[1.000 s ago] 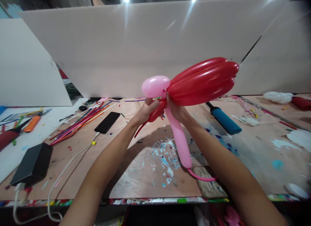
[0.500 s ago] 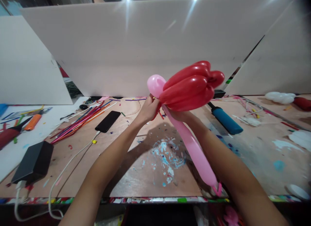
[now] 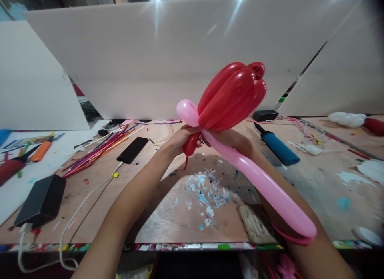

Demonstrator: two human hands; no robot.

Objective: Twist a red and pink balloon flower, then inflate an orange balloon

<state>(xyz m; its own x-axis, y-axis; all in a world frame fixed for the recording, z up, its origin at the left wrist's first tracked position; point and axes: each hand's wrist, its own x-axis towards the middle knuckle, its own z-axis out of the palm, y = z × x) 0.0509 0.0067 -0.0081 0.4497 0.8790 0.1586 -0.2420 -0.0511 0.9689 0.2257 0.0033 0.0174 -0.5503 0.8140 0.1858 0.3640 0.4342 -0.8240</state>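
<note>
A bundle of long red balloon lobes (image 3: 231,97), shaped like a flower bud, tilts up to the right over the table. Joined at its base is a pink balloon (image 3: 264,183), with a rounded loop on the left and a long length slanting down to the right across my right forearm. My left hand (image 3: 184,137) is closed around the joint, by the small red end bubble whose thin tail hangs down. Beneath the red lobes, my right hand (image 3: 231,139) grips the same joint from the other side; its fingers are partly hidden.
A blue balloon pump (image 3: 279,147) lies at right. On the left are a black phone (image 3: 133,150) on a white cable, uninflated balloons (image 3: 102,151) and a black box (image 3: 41,201). Another phone-like object (image 3: 255,227) lies near the front edge. White panels (image 3: 135,63) stand behind.
The red lobes have tipped more upright and shifted left. The pink length has swung out to the right over my forearm. The red end bubble now shows below my left hand.
</note>
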